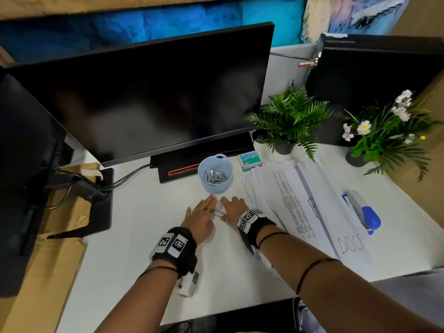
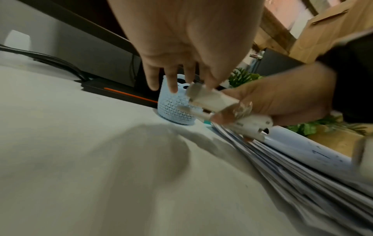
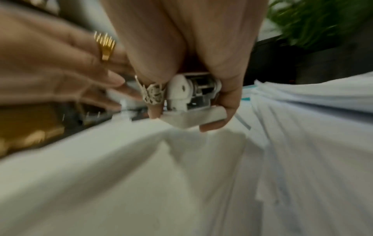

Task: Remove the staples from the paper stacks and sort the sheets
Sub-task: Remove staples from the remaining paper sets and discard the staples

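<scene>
My right hand (image 1: pixel 234 207) grips a white staple remover (image 2: pixel 214 100), held low over the white desk (image 1: pixel 144 212) beside the left edge of a fanned paper stack (image 1: pixel 295 195). In the right wrist view the remover (image 3: pixel 191 99) sits between thumb and curled fingers, its hinge end facing the camera. My left hand (image 1: pixel 200 215), wearing a gold ring, lies next to it with straight fingers (image 2: pixel 153 79); its thumb touches the remover's front end. The stack (image 2: pixel 302 162) spreads away to the right. I cannot make out a staple.
A light blue perforated basket (image 1: pixel 215 173) with metal bits stands just beyond the hands. A staple box (image 1: pixel 249 159), two potted plants (image 1: pixel 288 121) and a blue stapler (image 1: pixel 362 212) sit around the papers. A monitor (image 1: pixel 144 97) fills the back; a sheet marked "DOC" (image 1: pixel 350 243) lies right.
</scene>
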{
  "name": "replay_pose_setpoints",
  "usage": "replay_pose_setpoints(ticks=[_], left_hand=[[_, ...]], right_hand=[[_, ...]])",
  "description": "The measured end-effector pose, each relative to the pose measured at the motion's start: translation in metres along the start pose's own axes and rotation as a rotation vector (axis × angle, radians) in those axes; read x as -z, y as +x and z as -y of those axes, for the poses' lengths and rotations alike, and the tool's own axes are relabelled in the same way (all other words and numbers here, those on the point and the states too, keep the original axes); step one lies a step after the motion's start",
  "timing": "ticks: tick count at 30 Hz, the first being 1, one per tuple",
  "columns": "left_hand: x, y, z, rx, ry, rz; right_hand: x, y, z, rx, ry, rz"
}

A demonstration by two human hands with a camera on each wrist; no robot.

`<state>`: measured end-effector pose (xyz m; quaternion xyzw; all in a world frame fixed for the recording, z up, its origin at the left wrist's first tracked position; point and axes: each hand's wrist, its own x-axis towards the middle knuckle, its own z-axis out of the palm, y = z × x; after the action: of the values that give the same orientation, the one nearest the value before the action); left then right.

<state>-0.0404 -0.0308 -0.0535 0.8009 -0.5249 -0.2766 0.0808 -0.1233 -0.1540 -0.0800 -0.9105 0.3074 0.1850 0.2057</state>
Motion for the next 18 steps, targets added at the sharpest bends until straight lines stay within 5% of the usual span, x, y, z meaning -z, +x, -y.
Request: replay_pose_setpoints(ticks=[4,7,11,18], left_hand=[[-0.006,-0.001,-0.009,-0.100,-0.327,-0.366],[-0.009,0.003,-0.026,-0.171,-0.353,-0.487],[-0.029,0.026,-0.064,-0.262,-0.332,-0.370],[-0.073,0.062,-0.144,-0.363,-0.106,0.074]], right_hand=[[0.022,-0.036,-0.018,-0.055,0.314,-0.092],[0.039,-0.074,-0.050,-0.129,0.460,-0.270],[0.046,-0.121,-0.099,-0.301,0.563,-0.498],[0.020,-0.156,-0.172,-0.717,0.446,-0.548]])
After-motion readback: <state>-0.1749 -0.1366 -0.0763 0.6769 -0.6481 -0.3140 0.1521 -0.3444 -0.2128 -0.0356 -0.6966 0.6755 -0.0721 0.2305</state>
